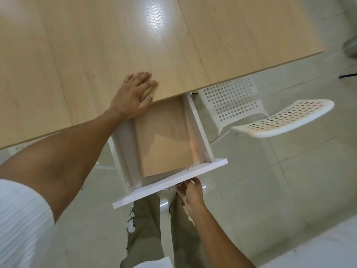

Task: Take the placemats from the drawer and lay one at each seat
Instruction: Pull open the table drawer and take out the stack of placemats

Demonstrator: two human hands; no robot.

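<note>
Head view looks down on our two bare arms at a light wood-grain table (96,55). Our left hand (133,95) lies flat on the tabletop at its near edge, fingers straight and slightly spread, thumb out toward the drawer opening. Our right hand (190,194) is at the underside of the white drawer front, fingers curled round the metal handle (173,187) there, which shows only in part. The white drawer (195,115) stands pulled out from under the table toward us. Inside it lies a tan, flat stack of placemats (164,140), filling most of the drawer floor, its near corner rounded; we cannot tell how many there are. To the right a white perforated plastic chair (282,118) is near the table's edge, its seat partly tucked under the tabletop. Below the drawer we see our olive trousers (144,229) over a pale tiled floor (289,190).
</note>
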